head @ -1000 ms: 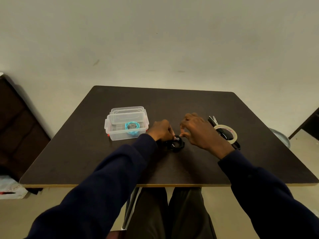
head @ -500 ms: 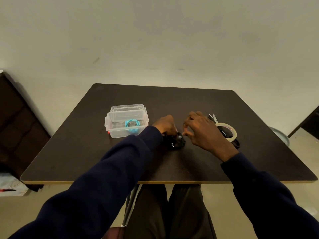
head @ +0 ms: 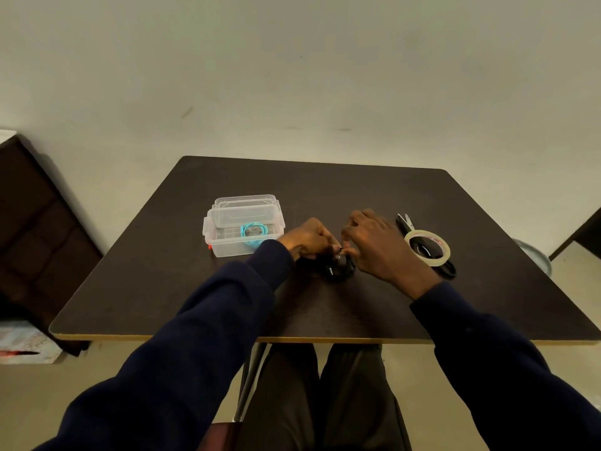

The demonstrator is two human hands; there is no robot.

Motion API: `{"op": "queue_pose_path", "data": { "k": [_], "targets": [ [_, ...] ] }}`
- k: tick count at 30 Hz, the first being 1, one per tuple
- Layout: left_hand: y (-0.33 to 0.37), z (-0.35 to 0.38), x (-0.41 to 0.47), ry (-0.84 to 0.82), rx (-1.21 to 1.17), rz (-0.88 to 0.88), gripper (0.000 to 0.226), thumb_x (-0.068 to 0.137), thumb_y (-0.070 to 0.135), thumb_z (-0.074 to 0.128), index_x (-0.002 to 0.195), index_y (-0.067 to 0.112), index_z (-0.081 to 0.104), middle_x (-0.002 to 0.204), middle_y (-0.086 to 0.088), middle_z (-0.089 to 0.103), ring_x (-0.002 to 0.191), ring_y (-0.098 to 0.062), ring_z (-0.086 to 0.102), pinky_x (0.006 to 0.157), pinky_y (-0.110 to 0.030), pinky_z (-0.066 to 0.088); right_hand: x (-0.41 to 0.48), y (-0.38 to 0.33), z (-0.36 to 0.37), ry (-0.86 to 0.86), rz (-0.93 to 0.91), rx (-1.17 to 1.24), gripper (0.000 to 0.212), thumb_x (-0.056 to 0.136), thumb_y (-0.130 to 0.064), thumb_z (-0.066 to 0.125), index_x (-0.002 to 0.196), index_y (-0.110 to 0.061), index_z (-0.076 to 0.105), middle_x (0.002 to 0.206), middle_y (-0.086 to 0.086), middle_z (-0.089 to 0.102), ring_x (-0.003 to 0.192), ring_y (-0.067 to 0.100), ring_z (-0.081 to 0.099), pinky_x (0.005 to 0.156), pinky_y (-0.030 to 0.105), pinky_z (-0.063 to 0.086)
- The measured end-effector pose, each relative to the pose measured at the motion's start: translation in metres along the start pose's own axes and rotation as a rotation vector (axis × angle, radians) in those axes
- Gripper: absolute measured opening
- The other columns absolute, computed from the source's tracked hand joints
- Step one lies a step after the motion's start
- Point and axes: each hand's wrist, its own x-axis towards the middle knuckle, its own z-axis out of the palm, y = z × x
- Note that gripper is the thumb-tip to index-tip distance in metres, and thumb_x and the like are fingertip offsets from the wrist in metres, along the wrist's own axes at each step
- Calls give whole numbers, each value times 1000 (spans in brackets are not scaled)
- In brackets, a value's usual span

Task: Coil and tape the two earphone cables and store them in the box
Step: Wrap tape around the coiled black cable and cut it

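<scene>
Both hands meet over the black coil (head: 338,270), which lies on the counter (head: 374,190) near its middle. The left hand (head: 307,239) is closed on the coil's left side; the right hand (head: 374,245) pinches it at the top, other fingers spread. The blue coil (head: 253,231) sits in the open box (head: 242,227), left of the hands. Tape (head: 427,247) and scissors (head: 406,222) lie right.

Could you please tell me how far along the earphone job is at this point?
Done: the blue coil already lies in the open clear box. In hand: the left hand and right hand work the black coil on the table; whether tape is on it is unclear. Left: boxing that coil.
</scene>
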Motion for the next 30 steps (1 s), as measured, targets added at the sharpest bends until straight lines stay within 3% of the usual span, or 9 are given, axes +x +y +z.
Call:
{"op": "queue_pose_path", "data": {
  "k": [3, 7, 12, 15, 18, 22, 26, 30],
  "targets": [
    [-3, 3, 0, 23, -34, 25, 18, 90, 8, 69, 107, 9, 75, 107, -8, 73, 86, -12, 64, 69, -20, 51, 3, -1, 1, -1, -9, -46, 19, 91, -33, 58, 98, -18, 68, 110, 5, 58, 102, 22, 53, 78, 33, 45],
    [-4, 10, -3, 48, -56, 42, 22, 83, 5, 76, 105, 8, 75, 107, -10, 73, 101, -20, 67, 88, -30, 55, 6, -1, 1, -26, -5, -90, 16, 90, -28, 61, 99, -16, 68, 111, 7, 59, 103, 25, 54, 80, 37, 48],
    [-9, 21, 1, 201, 15, 92, 20, 81, 10, 79, 100, 9, 77, 101, -8, 74, 97, -19, 68, 86, -31, 57, 10, 0, 2, -41, -14, -79, 16, 91, -27, 62, 100, -14, 67, 111, 7, 58, 103, 24, 54, 77, 32, 45],
    [-12, 26, 2, 248, 47, 97, 19, 81, 13, 80, 99, 9, 77, 101, -7, 75, 95, -18, 69, 87, -35, 58, 12, 1, 1, -65, -11, -28, 9, 92, -23, 63, 90, -14, 63, 101, 6, 54, 88, 19, 52, 69, 27, 35],
    [-13, 28, 1, 277, 71, 138, 18, 79, 16, 81, 96, 9, 78, 95, -5, 76, 88, -15, 70, 84, -37, 60, 14, 2, 2, -124, 56, 98, 18, 92, -15, 64, 77, -17, 53, 84, 0, 50, 73, 16, 52, 64, 26, 37],
    [-17, 29, -8, 354, 56, 220, 18, 75, 17, 85, 92, 13, 80, 84, -1, 77, 77, -10, 71, 78, -35, 61, 15, 4, 4, -119, 263, 421, 17, 88, -12, 70, 72, -14, 71, 60, -10, 62, 54, 3, 60, 53, 14, 44],
    [-19, 32, -16, 449, 22, 288, 18, 71, 17, 88, 87, 15, 80, 80, 0, 77, 71, -8, 71, 71, -32, 62, 12, 7, 7, -170, 506, 806, 11, 88, -9, 72, 77, -8, 74, 63, 3, 71, 48, 3, 64, 53, 17, 50],
    [-24, 37, -18, 536, -3, 356, 16, 70, 22, 89, 82, 18, 78, 71, 5, 74, 65, -5, 70, 67, -32, 62, 12, 9, 10, -247, 636, 932, 9, 90, -10, 71, 84, -5, 76, 67, 11, 71, 44, 7, 54, 44, 18, 44]
  ]
}}
